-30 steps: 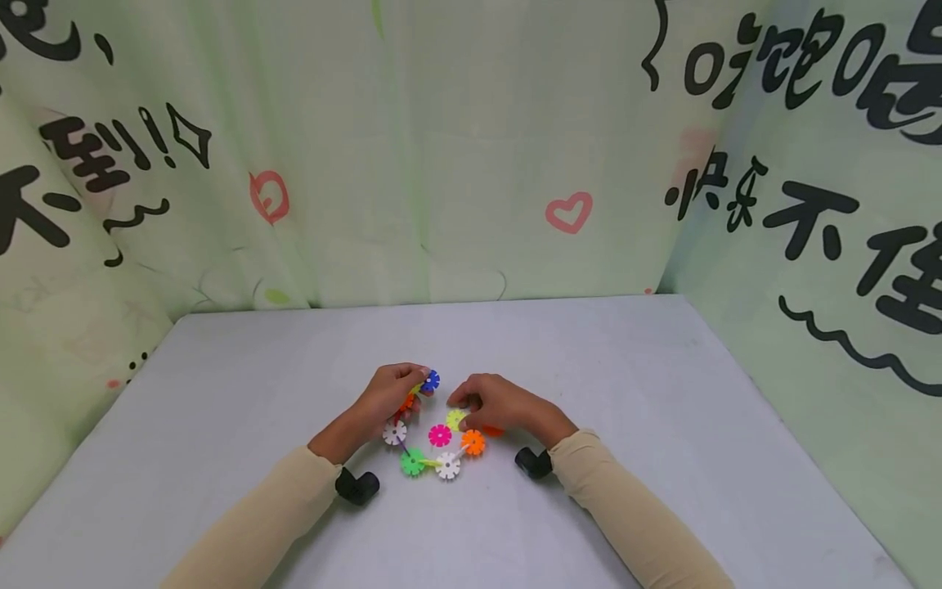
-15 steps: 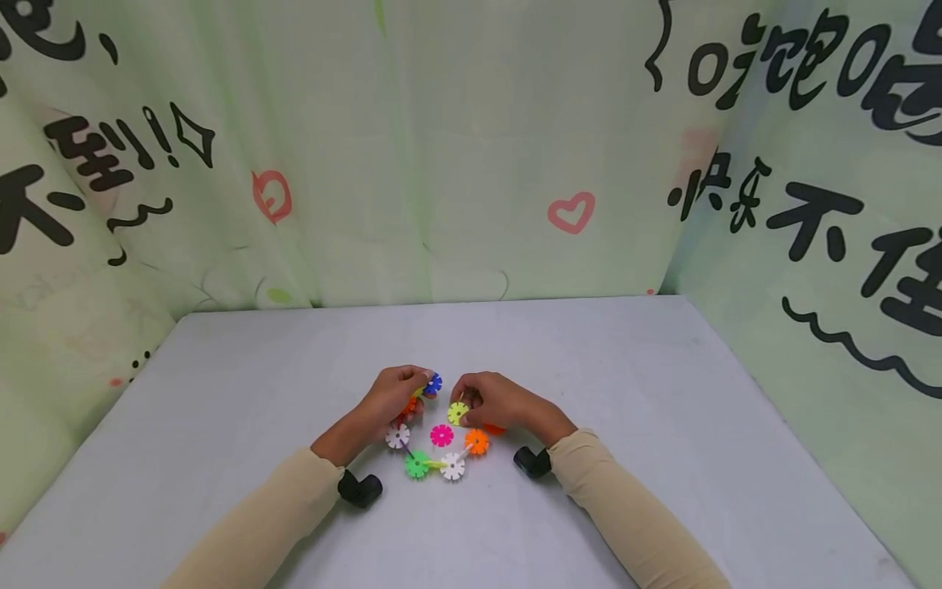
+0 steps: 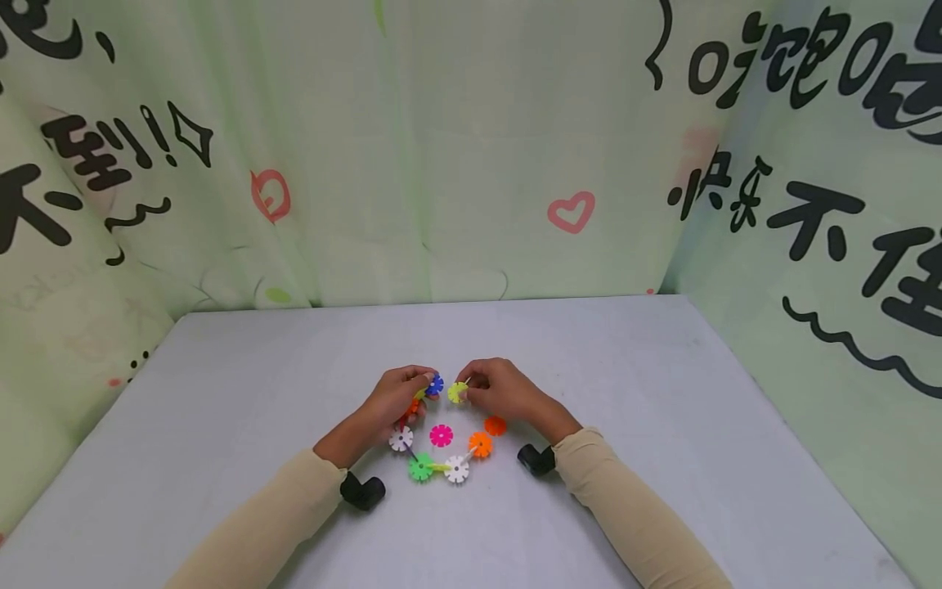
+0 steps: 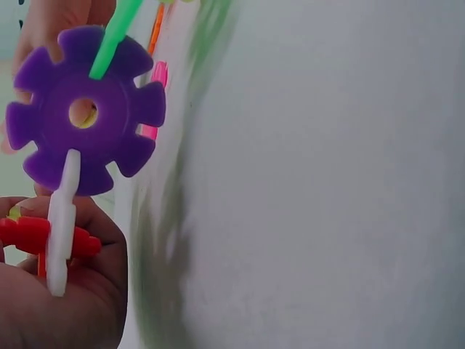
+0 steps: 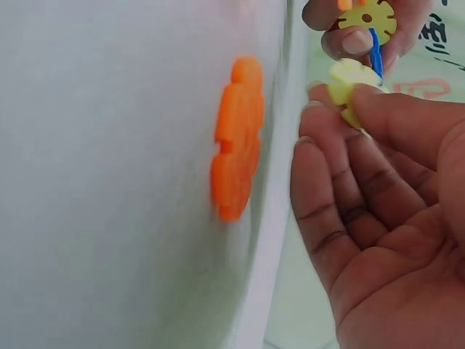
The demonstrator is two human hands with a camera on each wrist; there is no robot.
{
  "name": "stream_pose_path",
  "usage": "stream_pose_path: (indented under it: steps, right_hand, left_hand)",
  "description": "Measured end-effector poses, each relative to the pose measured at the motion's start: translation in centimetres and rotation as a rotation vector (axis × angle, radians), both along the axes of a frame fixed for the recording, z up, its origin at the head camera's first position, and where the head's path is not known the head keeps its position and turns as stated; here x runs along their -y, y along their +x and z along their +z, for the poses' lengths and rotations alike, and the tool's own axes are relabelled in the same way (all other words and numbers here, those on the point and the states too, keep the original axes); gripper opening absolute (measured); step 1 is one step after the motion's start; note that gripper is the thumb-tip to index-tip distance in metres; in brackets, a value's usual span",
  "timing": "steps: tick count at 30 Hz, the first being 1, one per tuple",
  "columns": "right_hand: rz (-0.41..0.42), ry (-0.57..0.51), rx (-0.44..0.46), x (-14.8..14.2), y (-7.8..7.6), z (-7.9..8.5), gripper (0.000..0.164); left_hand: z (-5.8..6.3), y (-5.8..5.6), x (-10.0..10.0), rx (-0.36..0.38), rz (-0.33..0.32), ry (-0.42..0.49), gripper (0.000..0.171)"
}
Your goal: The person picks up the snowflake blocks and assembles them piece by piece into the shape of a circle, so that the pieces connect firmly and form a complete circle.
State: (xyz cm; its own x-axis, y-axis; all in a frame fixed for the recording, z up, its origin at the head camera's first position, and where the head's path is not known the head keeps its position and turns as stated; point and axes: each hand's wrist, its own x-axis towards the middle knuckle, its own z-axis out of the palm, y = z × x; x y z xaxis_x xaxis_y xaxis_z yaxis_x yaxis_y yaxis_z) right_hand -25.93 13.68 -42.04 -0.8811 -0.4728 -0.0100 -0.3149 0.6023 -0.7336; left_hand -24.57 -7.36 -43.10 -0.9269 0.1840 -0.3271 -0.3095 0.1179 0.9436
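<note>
My left hand [image 3: 386,402] grips one end of a chain of slotted plastic snowflake discs, with a blue disc [image 3: 436,384] sticking out past its fingertips. A yellow disc [image 5: 356,20] links to the blue one at my left fingers. Below that hand the chain runs through a red disc [image 4: 29,234], a white disc [image 4: 62,243] and a purple disc [image 4: 51,123]. It curves on through a green disc [image 3: 420,468] and a white one to an orange disc [image 3: 481,445]. Between thumb and fingers, my right hand [image 3: 508,391] pinches a yellow-green disc [image 3: 457,393], close beside the blue disc.
A separate pink disc [image 3: 441,435] lies inside the curve of the chain. Another orange disc [image 3: 495,425] is on the white table [image 3: 625,458], below my right hand. Printed curtains [image 3: 471,147] stand behind the table and along its sides.
My right hand has lifted the yellow-green disc up and away from the chain's orange end, toward the blue disc. The loose orange disc has come into full view. My left hand has barely moved.
</note>
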Motion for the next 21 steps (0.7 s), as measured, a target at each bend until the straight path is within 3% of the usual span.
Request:
stream_pose_path:
  steps: [10, 16, 21]
  right_hand:
    - [-0.018, -0.139, -0.029, -0.12, -0.15, -0.08, 0.008]
    - [-0.038, -0.255, 0.007, -0.06, -0.22, -0.04, 0.010]
    - [-0.032, -0.256, 0.014, 0.15, -0.23, -0.15, 0.009]
  left_hand:
    - [0.22, 0.19, -0.26, 0.007, -0.008, 0.033, 0.029]
    - [0.49, 0.26, -0.33, 0.006, -0.017, 0.029, 0.030]
    - [0.38, 0.29, -0.34, 0.024, -0.021, 0.057, 0.030]
